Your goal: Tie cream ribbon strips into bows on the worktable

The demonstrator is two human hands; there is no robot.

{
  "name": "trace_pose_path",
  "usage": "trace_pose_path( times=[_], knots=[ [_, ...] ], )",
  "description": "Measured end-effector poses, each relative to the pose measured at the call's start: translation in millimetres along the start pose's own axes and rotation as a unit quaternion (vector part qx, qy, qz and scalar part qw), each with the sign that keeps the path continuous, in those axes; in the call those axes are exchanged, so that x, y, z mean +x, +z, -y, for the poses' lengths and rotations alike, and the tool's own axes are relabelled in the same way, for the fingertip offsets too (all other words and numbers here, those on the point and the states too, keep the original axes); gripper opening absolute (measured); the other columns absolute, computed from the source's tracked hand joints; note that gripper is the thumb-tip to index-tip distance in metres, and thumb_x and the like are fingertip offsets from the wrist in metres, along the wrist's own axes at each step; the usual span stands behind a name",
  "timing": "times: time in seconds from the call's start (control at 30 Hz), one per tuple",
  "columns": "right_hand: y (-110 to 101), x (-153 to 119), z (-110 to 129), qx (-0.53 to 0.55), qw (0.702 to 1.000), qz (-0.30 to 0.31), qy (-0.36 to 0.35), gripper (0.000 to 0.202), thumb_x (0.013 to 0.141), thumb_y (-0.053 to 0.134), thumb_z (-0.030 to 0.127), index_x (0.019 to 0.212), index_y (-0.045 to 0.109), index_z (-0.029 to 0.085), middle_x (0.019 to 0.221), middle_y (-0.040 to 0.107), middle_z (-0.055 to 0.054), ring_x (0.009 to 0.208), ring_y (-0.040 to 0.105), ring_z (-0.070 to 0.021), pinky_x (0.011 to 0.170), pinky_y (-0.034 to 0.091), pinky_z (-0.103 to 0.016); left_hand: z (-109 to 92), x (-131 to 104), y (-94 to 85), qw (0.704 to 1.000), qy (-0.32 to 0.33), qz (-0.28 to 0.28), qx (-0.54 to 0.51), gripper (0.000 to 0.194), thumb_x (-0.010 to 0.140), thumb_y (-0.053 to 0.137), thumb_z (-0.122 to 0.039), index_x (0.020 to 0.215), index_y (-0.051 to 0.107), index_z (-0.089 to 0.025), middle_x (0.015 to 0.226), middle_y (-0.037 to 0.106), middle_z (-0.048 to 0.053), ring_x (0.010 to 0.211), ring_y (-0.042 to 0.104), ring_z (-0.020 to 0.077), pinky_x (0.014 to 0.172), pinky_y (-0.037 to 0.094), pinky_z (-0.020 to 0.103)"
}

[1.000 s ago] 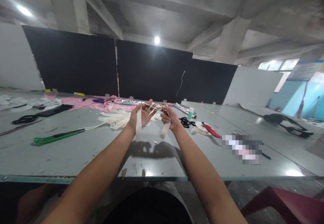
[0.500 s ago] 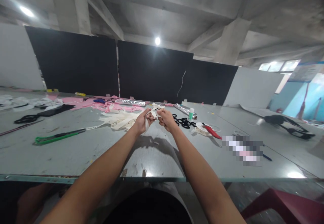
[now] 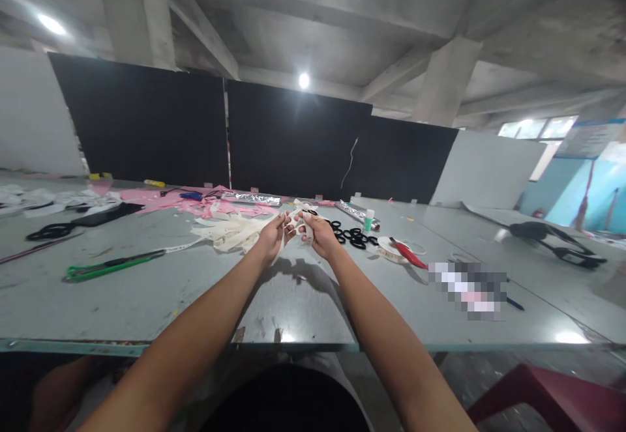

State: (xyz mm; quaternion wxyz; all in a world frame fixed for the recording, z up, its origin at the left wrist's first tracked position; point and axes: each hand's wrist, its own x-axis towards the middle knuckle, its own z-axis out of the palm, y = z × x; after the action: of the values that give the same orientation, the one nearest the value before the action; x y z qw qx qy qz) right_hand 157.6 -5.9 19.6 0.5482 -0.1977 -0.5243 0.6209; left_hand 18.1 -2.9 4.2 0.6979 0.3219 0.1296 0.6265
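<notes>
My left hand (image 3: 272, 235) and my right hand (image 3: 319, 232) are raised over the middle of the table, close together. Both have their fingers closed on a cream fabric strip (image 3: 307, 206), which loops between and above them. Part of it hangs below my left fingers, and my fingers hide some of it. Left of my left hand lies a loose pile of cream strips (image 3: 229, 231). Several black rings (image 3: 358, 238) lie just right of my right hand, with a white roll of tape (image 3: 388, 248) beyond them.
A red-handled tool (image 3: 409, 254) rests against the roll. A green-capped glue stick (image 3: 368, 221) stands behind the rings. Left are a green-handled tool (image 3: 110, 267), black scissors (image 3: 51, 230) and pink scraps (image 3: 166, 201). Black panels (image 3: 298, 139) border the table's back.
My right hand's fingers have shifted on the strip, and a piece of it now shows below them. More of the strip loops above my hands. Other things lie as before.
</notes>
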Motion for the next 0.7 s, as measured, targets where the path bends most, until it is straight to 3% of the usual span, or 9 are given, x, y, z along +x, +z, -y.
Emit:
trace_pose_path(
  times=[0.1, 0.23, 0.5, 0.7],
  knots=[
    [-2.0, 2.0, -3.6, -0.010, 0.999, -0.042, -0.022, 0.026, 0.066, 0.072, 0.027, 0.087, 0.060, 0.017, 0.075, 0.064, 0.000, 0.046, 0.047, -0.0050, 0.036, 0.041, -0.015, -0.7, 1.3, -2.2, 0.999, 0.011, -0.038, 0.001, 0.004, 0.081, 0.057, -0.019, 0.081, 0.056, -0.016, 0.061, 0.056, -0.002, 0.057, 0.058, 0.0111, 0.066, 0.051, 0.026],
    [-3.0, 3.1, -4.9, 0.003, 0.995, -0.083, -0.055, 0.028, 0.064, 0.074, 0.029, 0.081, 0.056, 0.018, 0.075, 0.062, 0.002, 0.043, 0.042, -0.0036, 0.034, 0.040, -0.015, -1.9, 1.9, -1.9, 0.998, 0.014, -0.054, -0.014, 0.012, 0.081, 0.054, -0.021, 0.070, 0.052, -0.017, 0.055, 0.053, -0.002, 0.056, 0.059, 0.0128, 0.065, 0.051, 0.028],
    [-9.3, 3.0, 0.4, 0.061, 0.996, -0.066, 0.000, 0.022, 0.077, 0.059, 0.032, 0.092, 0.062, 0.015, 0.074, 0.056, 0.001, 0.043, 0.037, -0.0028, 0.031, 0.027, -0.012, -4.9, 0.3, -3.9, 0.995, 0.014, -0.094, -0.040, 0.004, 0.080, 0.055, -0.020, 0.077, 0.054, -0.018, 0.055, 0.052, -0.004, 0.056, 0.060, 0.0126, 0.065, 0.052, 0.029],
    [-9.3, 1.1, 4.5, 0.048, 0.998, -0.023, 0.023, 0.024, 0.077, 0.054, 0.034, 0.087, 0.063, 0.015, 0.071, 0.055, 0.000, 0.043, 0.035, -0.0039, 0.031, 0.022, -0.014, -6.4, -1.7, -0.5, 0.998, 0.005, -0.058, -0.021, 0.013, 0.078, 0.062, -0.026, 0.076, 0.052, -0.018, 0.055, 0.051, -0.006, 0.050, 0.055, 0.0090, 0.059, 0.051, 0.025]
  ],
)
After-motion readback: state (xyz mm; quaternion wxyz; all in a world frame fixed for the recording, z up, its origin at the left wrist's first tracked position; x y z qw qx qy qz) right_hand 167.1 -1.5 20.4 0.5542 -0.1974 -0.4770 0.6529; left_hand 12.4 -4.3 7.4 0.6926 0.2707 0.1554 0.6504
